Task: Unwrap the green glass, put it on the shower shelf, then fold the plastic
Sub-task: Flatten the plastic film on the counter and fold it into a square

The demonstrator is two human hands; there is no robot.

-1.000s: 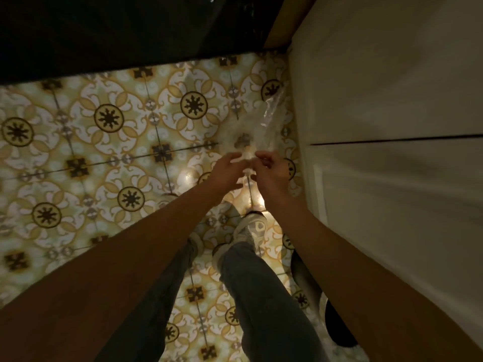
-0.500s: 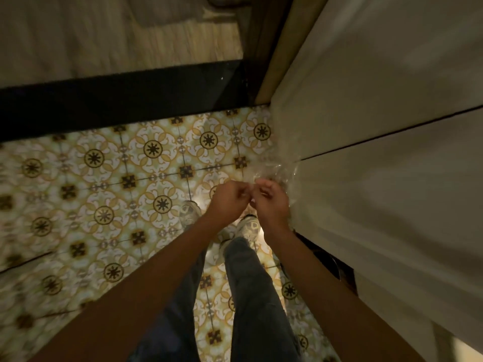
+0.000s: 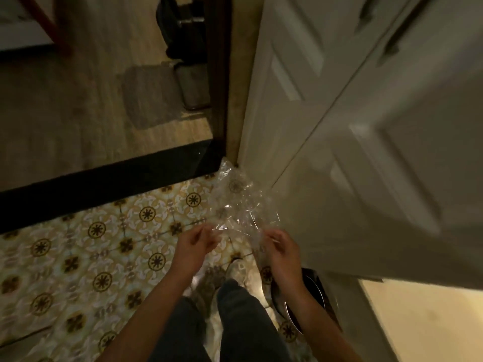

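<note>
So closest to you were your own legs in dark trousers, pointing straight down at the patterned tile floor, with a pale shoe poking out just past the knees. It was pretty blurry down there, so I couldn't make out much more of it.

Both your forearms ran up from the bottom edge and angled in toward each other. Your left hand was out in front with the wrist fairly straight, fingers curled in and pinched together on the left edge of the clear plastic. Your right hand sat a little to the side of it, well apart from the left, palm turned inward, fingers closed on the right edge of the same sheet. So the plastic was stretched between your two hands, crinkled and rising up and away from you, its far tip reaching toward the base of the white door.

Just under your right wrist there was a dark round bin tucked beside the door. Past the tiles ran a black threshold strip, then a wooden floor with a grey mat on it.

Couldn't spot the green glass anywhere in that shot.
</note>
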